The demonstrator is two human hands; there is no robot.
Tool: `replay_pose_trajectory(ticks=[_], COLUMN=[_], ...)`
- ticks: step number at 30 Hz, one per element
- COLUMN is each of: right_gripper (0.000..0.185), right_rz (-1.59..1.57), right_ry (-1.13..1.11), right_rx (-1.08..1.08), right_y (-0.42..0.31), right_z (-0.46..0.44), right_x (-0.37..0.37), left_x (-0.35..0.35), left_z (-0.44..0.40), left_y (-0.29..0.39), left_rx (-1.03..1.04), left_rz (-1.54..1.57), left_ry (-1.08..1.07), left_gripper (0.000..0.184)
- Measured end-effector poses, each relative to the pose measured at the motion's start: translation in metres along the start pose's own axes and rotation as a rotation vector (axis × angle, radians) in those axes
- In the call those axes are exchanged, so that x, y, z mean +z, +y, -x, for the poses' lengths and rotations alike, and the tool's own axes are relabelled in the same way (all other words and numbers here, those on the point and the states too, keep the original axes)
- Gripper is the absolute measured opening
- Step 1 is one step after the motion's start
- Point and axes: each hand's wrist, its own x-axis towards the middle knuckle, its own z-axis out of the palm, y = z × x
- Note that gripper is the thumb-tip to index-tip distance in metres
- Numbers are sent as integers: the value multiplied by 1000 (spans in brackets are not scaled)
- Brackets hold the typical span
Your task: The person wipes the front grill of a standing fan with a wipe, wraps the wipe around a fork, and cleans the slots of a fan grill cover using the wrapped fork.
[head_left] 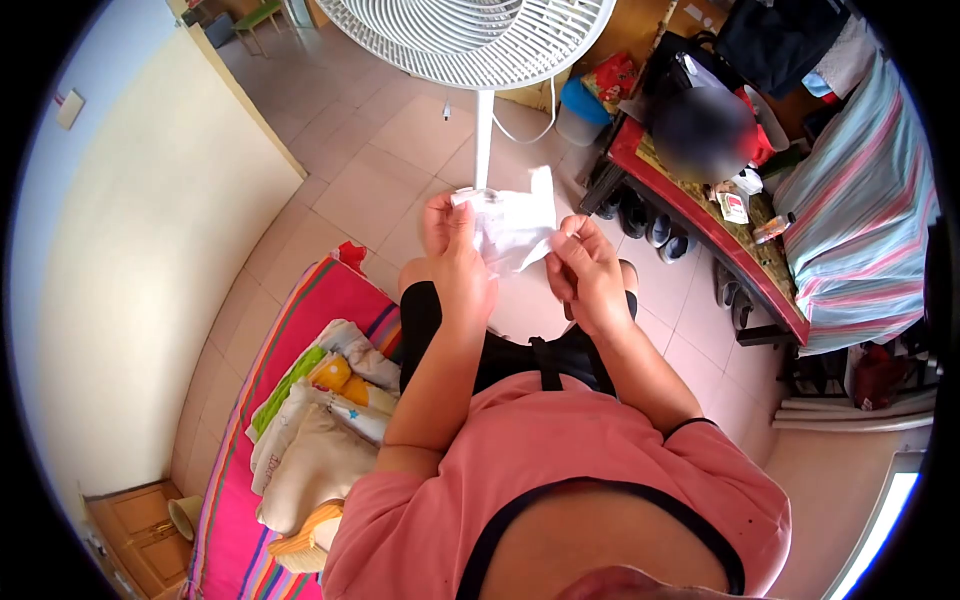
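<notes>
A small, thin white cloth (515, 225) is held up between my two hands in front of the fan's pole. My left hand (455, 235) pinches its left edge, near a greyish mark at the top. On the other side, the fingers of my right hand (588, 265) close on its lower right corner. One narrow strip of the cloth sticks upward. Its exact kind cannot be made out. Left of my lap, a pile of clothes (320, 430) lies on a pink striped bedspread (255, 485).
A white standing fan (470, 40) rises just beyond my hands, its cord (530, 138) hanging behind. At right, a red-edged wooden bench (720, 235) carries bags and small packets, with several shoes (660, 232) beneath. A striped cloth (850, 230) drapes beside it. A pale door (130, 250) stands left.
</notes>
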Motion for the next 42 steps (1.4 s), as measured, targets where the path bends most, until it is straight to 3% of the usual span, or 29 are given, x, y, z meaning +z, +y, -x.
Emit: replay_pose_trajectory(ticks=[4,8,12,15,16,19,23,27,33,35,39,41,42], right_gripper=[11,12,20,23,23,23,23,23,23,23,26,33,38], right_rz=[-208,25,32,79,125,136,100,122,199,209,467,971,1231], right_ry=[146,142,85,78,88,70,64,36,25,41,-30,-61,-111], right_rx=[5,10,-3,-54,-82,-101,-92,-98,-82,-69,-139,-272,-322], right_y=[2,-3,-3,-4,-3,1,7,12,22,27,38,36,25], right_z=[-6,-6,-6,-5,-5,-2,-3,-4,-4,-2,0,0,4], right_x=[2,1,2,7,7,4,2,0,2,5,2,-6,0], left_x=[-8,-11,-13,-15,-15,-13,-19,-19,-18,-4,-15,-10,-14], left_z=[-5,-7,-5,-3,-3,0,1,3,6,12,10,11,15], left_y=[-14,-16,-14,-18,-17,-9,-29,-44,-55,-47,-38,-59,-57], left_rx=[26,27,-33,-352,-349,-485,-476,-236,-359,-380,-506,-254,-186], left_rz=[-32,-17,18,114,119,551,506,145,361,286,-1,126,120], left_ry=[5,-36,-112,-92,-87,-291,-217,-395,-257,-191,-148,-3,-44], left_gripper=[17,21,31,48,48,42,40,31,33,36,36,29,23])
